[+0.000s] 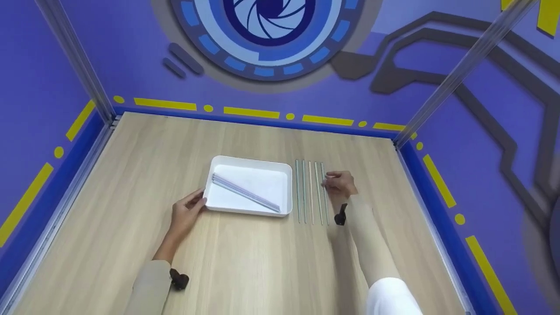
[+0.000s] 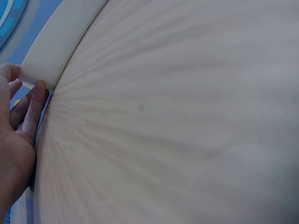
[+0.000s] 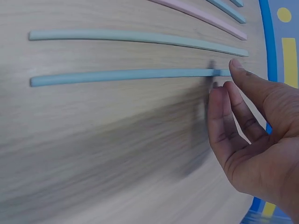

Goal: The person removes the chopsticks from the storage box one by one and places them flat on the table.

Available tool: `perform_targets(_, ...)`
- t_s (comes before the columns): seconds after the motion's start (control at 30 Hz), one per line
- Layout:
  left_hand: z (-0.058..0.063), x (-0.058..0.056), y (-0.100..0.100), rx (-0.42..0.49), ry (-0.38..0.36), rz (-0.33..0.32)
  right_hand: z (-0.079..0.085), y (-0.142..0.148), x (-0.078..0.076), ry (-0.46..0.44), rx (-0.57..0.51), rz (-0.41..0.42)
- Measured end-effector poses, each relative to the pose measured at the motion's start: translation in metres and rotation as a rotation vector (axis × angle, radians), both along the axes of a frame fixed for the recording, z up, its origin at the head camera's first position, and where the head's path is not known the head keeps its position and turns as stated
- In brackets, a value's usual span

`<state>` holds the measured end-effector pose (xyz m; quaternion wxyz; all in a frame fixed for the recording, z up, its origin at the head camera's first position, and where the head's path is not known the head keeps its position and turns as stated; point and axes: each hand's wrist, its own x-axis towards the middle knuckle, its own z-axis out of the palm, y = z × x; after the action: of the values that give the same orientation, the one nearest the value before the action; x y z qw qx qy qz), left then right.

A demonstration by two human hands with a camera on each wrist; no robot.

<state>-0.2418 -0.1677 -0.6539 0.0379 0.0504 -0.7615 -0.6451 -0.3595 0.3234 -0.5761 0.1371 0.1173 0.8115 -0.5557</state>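
A shallow white tray lies on the table, with several lilac and pale blue chopsticks bundled slantwise inside it. At its near left corner my left hand holds the wall between thumb and fingers. In the left wrist view, fingertips touch that corner. Right of the tray, several pastel chopsticks lie in a spaced row. My right hand is at the far half of the outermost blue chopstick. Its thumb and fingers stand apart around that stick's far end, its shadow falling across the stick.
The wood-grain table is walled at the back and both sides by blue-purple panels with yellow marks. Metal posts rise at the back corners. A pale green chopstick lies close beside the outermost one.
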Motion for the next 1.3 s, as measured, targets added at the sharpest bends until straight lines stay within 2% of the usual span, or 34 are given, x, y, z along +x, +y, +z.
perform_targets(0.13, 0.001, -0.003, -0.003, 0.016, -0.012, 0.001, 0.011, -0.009, -0.009, 0.015, 0.058, 0.011)
perform_targets(0.2, 0.001, -0.004, -0.004, 0.016, -0.017, 0.006, 0.016, -0.015, -0.014, 0.033, 0.124, 0.025)
perform_targets(0.3, 0.002, -0.005, -0.006, 0.006, -0.02, 0.011, 0.025, -0.025, -0.021, 0.048, 0.135, 0.06)
perform_targets(0.5, 0.001, -0.005, -0.006, -0.003, -0.006, 0.023, 0.04, -0.057, -0.034, 0.063, 0.173, 0.175)
perform_targets(0.67, -0.002, -0.003, -0.005, -0.001, 0.003, 0.029, 0.044, -0.097, -0.039, 0.055, 0.224, 0.291)
perform_targets(0.83, -0.002, 0.0, -0.005, 0.011, -0.025, 0.034, 0.039, -0.141, -0.038, 0.06, 0.206, 0.421)
perform_targets(0.93, 0.011, 0.004, -0.003, 0.003, -0.061, 0.021, 0.031, -0.164, -0.036, 0.061, 0.19, 0.504)
perform_targets(1.03, 0.012, 0.005, -0.002, 0.002, -0.062, 0.024, 0.021, -0.184, -0.034, 0.055, 0.182, 0.556)
perform_targets(1.1, 0.009, 0.004, -0.002, 0.014, -0.042, 0.027, 0.015, -0.195, -0.032, 0.066, 0.187, 0.579)
perform_targets(1.17, 0.001, 0.001, -0.002, 0.025, -0.027, 0.03, 0.008, -0.205, -0.03, 0.087, 0.19, 0.582)
perform_targets(1.3, 0.0, 0.001, 0.0, 0.045, -0.027, 0.01, -0.004, -0.221, -0.025, 0.123, 0.206, 0.584)
